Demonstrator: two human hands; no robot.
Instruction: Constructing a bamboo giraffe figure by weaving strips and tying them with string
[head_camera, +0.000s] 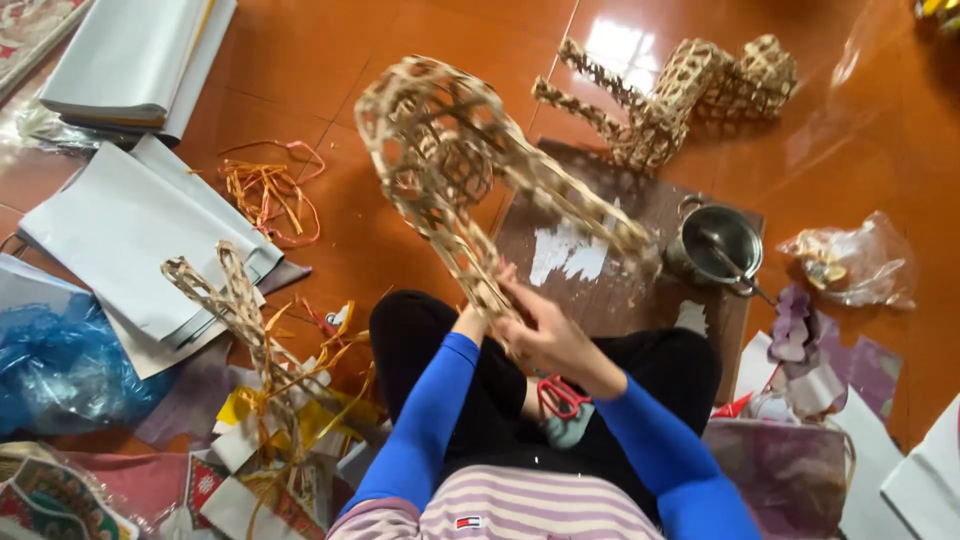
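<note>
I hold a woven bamboo lattice frame (450, 150), a rounded open-weave body with long legs, up over my lap. My right hand (545, 335) grips one leg of the frame near its lower end. My left hand (470, 322) is mostly hidden behind that leg and my right hand, and it seems to grip the same leg from the other side. Both arms wear blue sleeves. Red-handled scissors (560, 397) lie on my black-trousered lap.
On the orange tiled floor: a second woven frame (680, 95) at the back, a brown board (610, 270), a metal pot (722, 245) with a brush, white paper stacks (120, 225), orange strips (265, 195), another bamboo piece (235, 305), blue plastic (60, 365), a plastic bag (850, 265).
</note>
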